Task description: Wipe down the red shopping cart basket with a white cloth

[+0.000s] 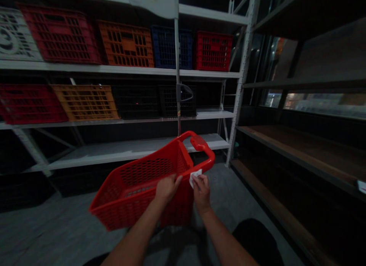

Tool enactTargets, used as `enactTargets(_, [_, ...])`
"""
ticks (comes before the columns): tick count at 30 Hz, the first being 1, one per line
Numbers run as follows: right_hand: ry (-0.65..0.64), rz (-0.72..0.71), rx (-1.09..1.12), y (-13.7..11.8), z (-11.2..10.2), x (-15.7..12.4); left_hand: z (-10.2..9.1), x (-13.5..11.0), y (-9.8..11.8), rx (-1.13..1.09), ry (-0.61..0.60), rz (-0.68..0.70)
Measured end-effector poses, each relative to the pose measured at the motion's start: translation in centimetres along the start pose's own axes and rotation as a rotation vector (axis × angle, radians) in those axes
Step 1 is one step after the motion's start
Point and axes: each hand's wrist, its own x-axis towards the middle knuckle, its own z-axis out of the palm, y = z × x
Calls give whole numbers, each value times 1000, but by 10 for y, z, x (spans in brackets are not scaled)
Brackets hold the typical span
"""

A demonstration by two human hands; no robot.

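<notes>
A red plastic shopping basket [134,189] with a perforated wall and a curved red handle [200,144] sits tilted in front of me. My left hand [166,188] grips the basket's near rim, fingers curled over the edge. My right hand [201,191] pinches a small white cloth [195,176] and presses it against the basket's corner, just below the handle. Inside the basket I can make out nothing.
White metal shelving [120,70] at the back holds red, orange, blue and black crates [126,44]. A thin pole with a dark handle [177,94] stands before it. Dark wooden shelves [300,151] run along the right. The floor is grey concrete [42,228].
</notes>
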Motion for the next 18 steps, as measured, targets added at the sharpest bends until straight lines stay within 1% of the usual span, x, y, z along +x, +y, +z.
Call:
enactTargets(2, [78,27,-28,3,-3,19,6,9,7,27,-1,-45])
enactTargets(4, [178,53,-57,6,-8,40,12,12,8,43,2,-69])
enactTargets(6, [228,68,-65,7,-9,49,15,13,7,53,4,-79])
enactTargets(8, [189,79,-54,5,-4,40,16,12,8,57,6,-79])
enactTargets(11, [46,67,-23,2,10,7,15,10,11,59,3,-84])
enactTargets(13, [-32,34,-4,2,13,-7,14,9,13,61,0,-91])
enactTargets(15, [-38,11,2,3,9,-5,14,8,13,62,-6,-99])
enactTargets(18, [65,29,-26,4,-1,16,13,7,13,62,-14,-112])
